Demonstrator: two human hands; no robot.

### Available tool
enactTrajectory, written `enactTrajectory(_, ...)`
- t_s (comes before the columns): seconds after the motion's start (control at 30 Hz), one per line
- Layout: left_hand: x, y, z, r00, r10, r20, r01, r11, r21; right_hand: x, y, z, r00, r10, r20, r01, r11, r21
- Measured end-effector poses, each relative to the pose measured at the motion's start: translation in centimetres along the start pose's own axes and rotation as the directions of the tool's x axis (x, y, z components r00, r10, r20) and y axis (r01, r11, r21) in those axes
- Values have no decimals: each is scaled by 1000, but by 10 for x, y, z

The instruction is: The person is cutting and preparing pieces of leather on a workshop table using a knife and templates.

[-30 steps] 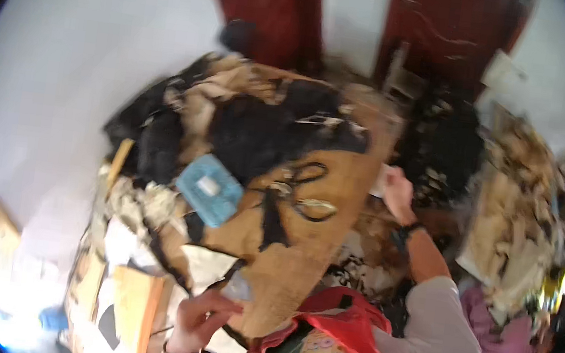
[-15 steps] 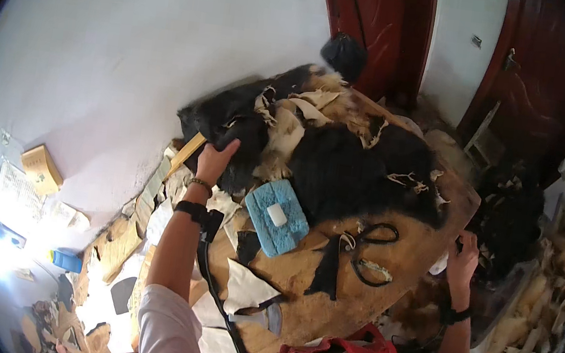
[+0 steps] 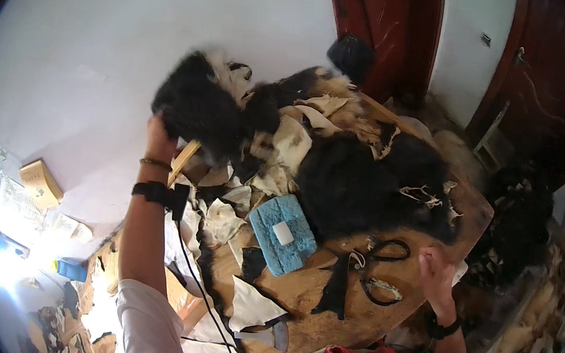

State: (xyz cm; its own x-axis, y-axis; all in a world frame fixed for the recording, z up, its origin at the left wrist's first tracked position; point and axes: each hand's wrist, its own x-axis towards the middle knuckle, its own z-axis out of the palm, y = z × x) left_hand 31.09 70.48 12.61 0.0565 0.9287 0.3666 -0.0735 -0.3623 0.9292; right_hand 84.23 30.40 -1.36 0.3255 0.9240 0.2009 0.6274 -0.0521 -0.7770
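Note:
My left hand [image 3: 160, 135] grips the edge of a black fur pelt [image 3: 200, 99], raised at the far left of the table and slightly blurred. Near the table's right edge, my right hand [image 3: 436, 276] has its fingers curled in; what they hold, if anything, is hidden. Another large black fur piece [image 3: 380, 181] lies across the table's middle, beside pale hide scraps [image 3: 292, 141]. In front of it rests a blue spongy block [image 3: 290, 255] with a small white piece [image 3: 282, 233] on top. A black cord loop [image 3: 386, 249] and a narrow dark strip [image 3: 332, 292] lie closer to my right hand.
The wooden table [image 3: 306, 327] also bears a white triangular scrap [image 3: 254, 303] and a wooden stick [image 3: 184, 161]. Dark fur [image 3: 513, 226] and tan fur [image 3: 549, 301] are heaped to the right. A bright lamp [image 3: 0, 265] glows at the left, beside a blue container [image 3: 70, 270].
My left hand has lifted the black fur pelt up and to the left, off the pile. My right hand has come from beyond the table's right edge inward over the tabletop.

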Motion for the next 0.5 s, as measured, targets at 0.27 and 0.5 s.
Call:
enactTrajectory(0.27, 10, 180, 119, 853, 311, 418, 165, 600, -783, 29, -89, 55, 938, -168, 304, -4, 871, 492)
enactTrajectory(0.5, -17, 237, 76, 890, 335, 308, 86, 540, -837, 65, -195, 138, 487, -382, 786, -851, -6, 525)
